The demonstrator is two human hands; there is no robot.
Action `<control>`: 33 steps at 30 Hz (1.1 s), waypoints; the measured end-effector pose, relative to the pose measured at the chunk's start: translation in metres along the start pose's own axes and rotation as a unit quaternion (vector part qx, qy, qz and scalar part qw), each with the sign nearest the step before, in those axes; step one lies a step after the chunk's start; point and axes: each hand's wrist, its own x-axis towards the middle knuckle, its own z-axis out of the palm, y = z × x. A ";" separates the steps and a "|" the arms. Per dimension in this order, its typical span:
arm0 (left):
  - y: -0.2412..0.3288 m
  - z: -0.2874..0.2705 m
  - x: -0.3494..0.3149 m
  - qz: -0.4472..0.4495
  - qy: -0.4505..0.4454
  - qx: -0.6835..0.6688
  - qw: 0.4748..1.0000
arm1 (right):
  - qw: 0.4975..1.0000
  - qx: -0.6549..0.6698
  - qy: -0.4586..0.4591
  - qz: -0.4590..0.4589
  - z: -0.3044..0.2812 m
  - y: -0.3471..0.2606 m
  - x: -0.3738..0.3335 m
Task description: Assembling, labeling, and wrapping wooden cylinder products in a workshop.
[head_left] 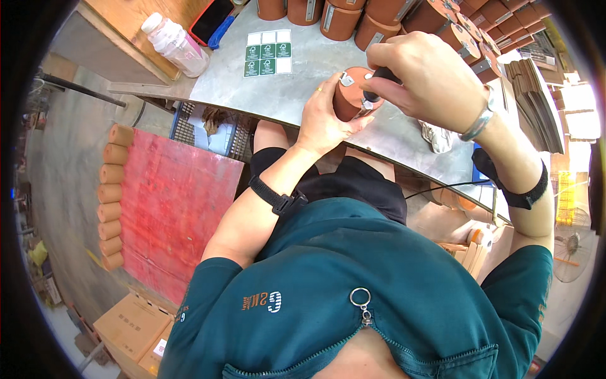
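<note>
On the grey table [233, 95] a short reddish-brown cylinder [355, 95] with metal fittings stands near the front edge. My left hand [322, 120] is wrapped round its left and near side, fingers closed on it. Over its right side, my right hand [420, 72] grips a black-handled tool [382, 82]. The tool's end meets the cylinder by a metal fitting; its tip is hidden, so I cannot tell its kind. To the left lies a sheet of green and white labels [268, 54].
Similar cylinders [379, 28] crowd the table's back. A clear bottle [177, 47] and a red-edged phone [211, 22] lie at the back left. Crumpled plastic [437, 136] sits right of my hands, near stacked brown sheets [535, 95]. A red board [170, 215] bears a row of tan rolls [110, 192].
</note>
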 end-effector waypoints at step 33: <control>0.015 -0.031 0.014 0.324 -0.058 0.195 0.924 | 0.827 0.262 0.291 0.402 0.078 -0.010 -0.145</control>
